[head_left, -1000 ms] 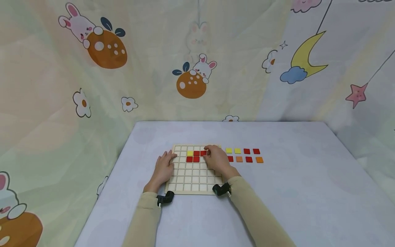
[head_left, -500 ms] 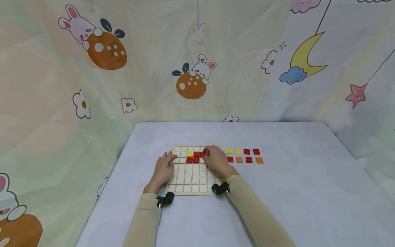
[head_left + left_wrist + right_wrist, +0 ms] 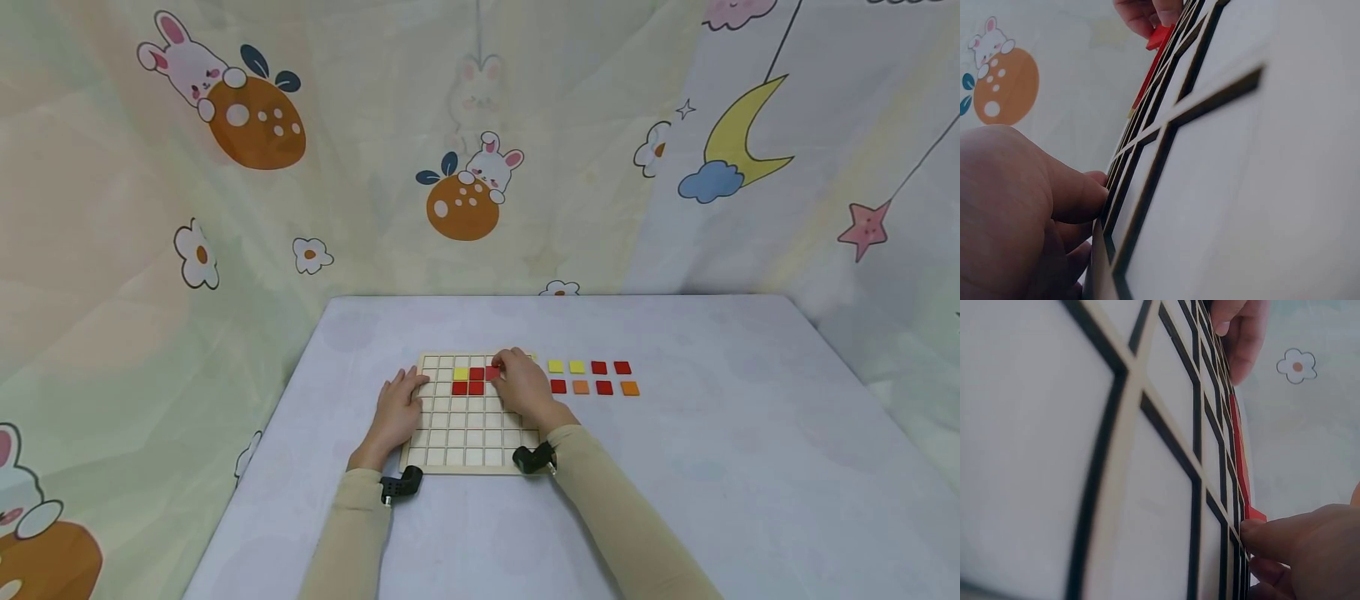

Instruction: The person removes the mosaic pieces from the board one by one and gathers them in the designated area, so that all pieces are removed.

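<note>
In the head view a pale grid board (image 3: 457,433) lies on the table. My right hand (image 3: 527,385) pinches a red square tile (image 3: 492,373) between thumb and fingers at the upper right of the grid. Both wrist views show this red tile (image 3: 1159,37) tilted up, its lower edge at the board; the fingertips partly cover it (image 3: 1257,514). Left of it, a yellow tile (image 3: 461,374) and a red tile (image 3: 477,374) lie in one row, with two more red tiles (image 3: 468,388) below. My left hand (image 3: 397,408) rests along the board's left edge, thumb on the frame.
Right of the board, loose tiles lie in two rows: yellow tiles (image 3: 566,367) and red tiles (image 3: 611,367) at the back, red and orange tiles (image 3: 630,388) in front. The white table (image 3: 750,467) reaches back to a patterned cloth (image 3: 375,167).
The pinched red tile now catches more light and looks more tilted, while the right hand stays at nearly the same spot. The left hand has not moved, and the head view shifts slightly.
</note>
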### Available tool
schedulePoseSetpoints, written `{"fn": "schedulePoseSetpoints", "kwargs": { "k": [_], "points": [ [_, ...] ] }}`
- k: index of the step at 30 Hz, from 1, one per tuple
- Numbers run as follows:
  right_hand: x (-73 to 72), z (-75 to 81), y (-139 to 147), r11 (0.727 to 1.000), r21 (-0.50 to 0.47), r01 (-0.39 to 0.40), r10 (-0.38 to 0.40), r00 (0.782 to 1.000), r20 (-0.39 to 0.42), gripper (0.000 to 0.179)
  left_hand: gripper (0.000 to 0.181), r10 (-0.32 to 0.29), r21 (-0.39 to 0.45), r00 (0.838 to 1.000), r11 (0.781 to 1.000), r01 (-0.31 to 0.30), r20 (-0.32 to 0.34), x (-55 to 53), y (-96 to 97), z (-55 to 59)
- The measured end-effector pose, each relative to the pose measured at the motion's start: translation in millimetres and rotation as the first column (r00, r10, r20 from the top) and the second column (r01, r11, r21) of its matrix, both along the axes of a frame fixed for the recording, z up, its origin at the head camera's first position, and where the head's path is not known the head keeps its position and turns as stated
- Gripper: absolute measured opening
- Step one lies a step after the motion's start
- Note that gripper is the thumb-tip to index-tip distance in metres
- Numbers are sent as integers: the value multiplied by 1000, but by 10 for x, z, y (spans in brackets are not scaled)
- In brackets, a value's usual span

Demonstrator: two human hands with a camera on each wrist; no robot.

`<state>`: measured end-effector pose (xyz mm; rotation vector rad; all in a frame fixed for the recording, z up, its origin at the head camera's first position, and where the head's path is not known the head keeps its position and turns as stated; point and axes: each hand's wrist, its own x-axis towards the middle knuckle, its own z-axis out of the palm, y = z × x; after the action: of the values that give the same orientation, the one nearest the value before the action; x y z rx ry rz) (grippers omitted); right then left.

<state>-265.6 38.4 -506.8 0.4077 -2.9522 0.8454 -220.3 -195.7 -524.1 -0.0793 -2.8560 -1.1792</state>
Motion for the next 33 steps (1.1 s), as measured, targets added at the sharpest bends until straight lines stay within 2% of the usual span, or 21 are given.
{"fn": "schedulePoseSetpoints", "kwargs": {
  "k": [14,21,33],
  "points": [
    [9,30,-14,1000,6,-10,10,1000,0,28,40,3,-4,1000,1000,-3,2,-28,-5,-60],
    [4,28,-7,1000,22,-11,11,1000,-15,32,40,2,2,1000,1000,-2,-4,-33,-10,-55],
    [86,14,84,999,-34,-10,9,1000,-16,31,40,-8,-7,1000,1000,8,-18,-21,-16,-49]
  ]
}}
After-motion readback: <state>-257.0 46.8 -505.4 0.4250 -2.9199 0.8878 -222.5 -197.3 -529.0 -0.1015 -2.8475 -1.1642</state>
